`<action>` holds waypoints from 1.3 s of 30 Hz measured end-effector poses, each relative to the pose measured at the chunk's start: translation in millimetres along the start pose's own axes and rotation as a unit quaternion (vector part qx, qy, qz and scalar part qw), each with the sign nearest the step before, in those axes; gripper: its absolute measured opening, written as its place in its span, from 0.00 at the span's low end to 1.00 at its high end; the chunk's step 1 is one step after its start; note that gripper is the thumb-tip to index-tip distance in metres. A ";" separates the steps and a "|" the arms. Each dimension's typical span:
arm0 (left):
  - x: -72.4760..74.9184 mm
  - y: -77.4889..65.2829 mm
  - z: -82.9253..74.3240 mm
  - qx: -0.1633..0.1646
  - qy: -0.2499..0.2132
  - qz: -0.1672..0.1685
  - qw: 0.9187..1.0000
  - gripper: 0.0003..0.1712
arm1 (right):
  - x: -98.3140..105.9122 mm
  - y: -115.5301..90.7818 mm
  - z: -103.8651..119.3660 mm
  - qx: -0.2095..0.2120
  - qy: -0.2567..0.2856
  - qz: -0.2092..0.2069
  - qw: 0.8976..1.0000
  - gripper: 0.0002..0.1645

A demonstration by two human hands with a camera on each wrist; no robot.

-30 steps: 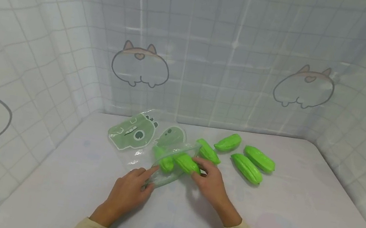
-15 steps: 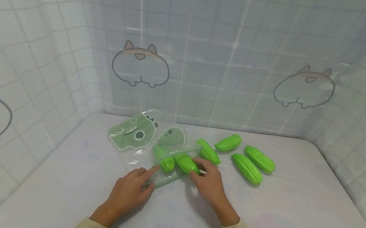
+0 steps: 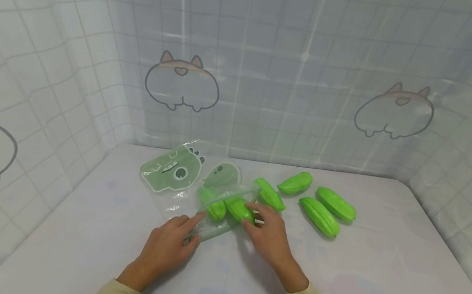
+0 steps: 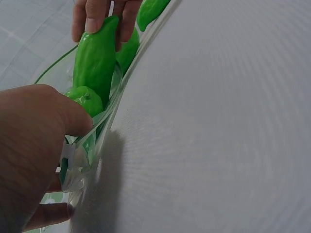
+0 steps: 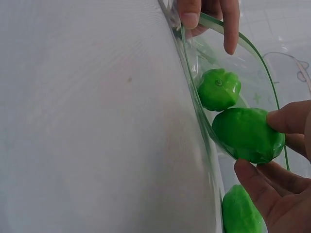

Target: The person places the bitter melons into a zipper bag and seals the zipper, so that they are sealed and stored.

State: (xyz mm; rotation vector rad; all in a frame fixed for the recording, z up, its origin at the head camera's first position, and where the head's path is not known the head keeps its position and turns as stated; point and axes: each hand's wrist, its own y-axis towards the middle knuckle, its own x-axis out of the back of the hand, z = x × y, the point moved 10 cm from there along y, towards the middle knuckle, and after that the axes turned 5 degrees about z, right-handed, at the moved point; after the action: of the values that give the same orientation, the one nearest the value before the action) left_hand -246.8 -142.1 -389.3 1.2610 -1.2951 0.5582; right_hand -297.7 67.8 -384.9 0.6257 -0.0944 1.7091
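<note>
My left hand [image 3: 167,250] pinches the near edge of a clear plastic bag [image 3: 214,234] with a green rim, keeping its mouth apart. In my right hand [image 3: 269,238] is a bright green, ridged gourd-like vegetable [image 3: 238,209], gripped by its outer end between thumb and fingers. Its other end lies inside the bag's mouth, as the left wrist view shows along the vegetable's length [image 4: 95,63]. Beside it, a second green vegetable [image 5: 218,90] sits within the bag, its stem end facing the opening.
Right of the bag, several more green vegetables [image 3: 319,217] lie on the white table [image 3: 386,255]; one [image 3: 269,194] is close behind my right hand. To the left lies clear plastic printed with a green cartoon face [image 3: 172,169]. Tile-patterned sheets [image 3: 268,69] enclose the table.
My right hand has shifted slightly left, pushing the vegetable a little deeper into the bag. The left hand keeps its place on the bag's edge.
</note>
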 end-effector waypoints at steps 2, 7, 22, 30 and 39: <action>-0.2 -0.2 0.4 0.001 -0.001 0.001 1.000 0.31 | -0.1 -0.1 -0.5 -0.005 0.003 0.000 1.000 0.23; -0.6 -1.0 1.1 0.004 -0.002 0.005 1.000 0.31 | -0.3 -0.3 -3.6 -0.017 0.008 -0.002 1.000 0.21; 1.2 -0.6 0.7 -0.004 0.001 -0.007 1.000 0.31 | -2.8 2.1 -5.3 -0.032 -0.011 -0.001 0.999 0.21; 0.7 -1.4 1.9 -0.001 -0.004 -0.006 1.000 0.31 | -1.9 2.6 -6.1 -0.028 -0.027 -0.015 0.999 0.17; 1.7 -0.5 -1.4 -0.005 -0.006 -0.003 1.000 0.31 | -1.4 3.8 1.9 0.019 -0.061 -0.017 0.998 0.17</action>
State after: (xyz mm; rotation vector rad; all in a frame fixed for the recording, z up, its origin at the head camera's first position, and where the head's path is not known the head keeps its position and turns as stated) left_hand -245.3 -141.6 -387.7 1.2615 -1.3022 0.5399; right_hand -300.4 64.9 -382.9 0.7558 -0.1366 1.6419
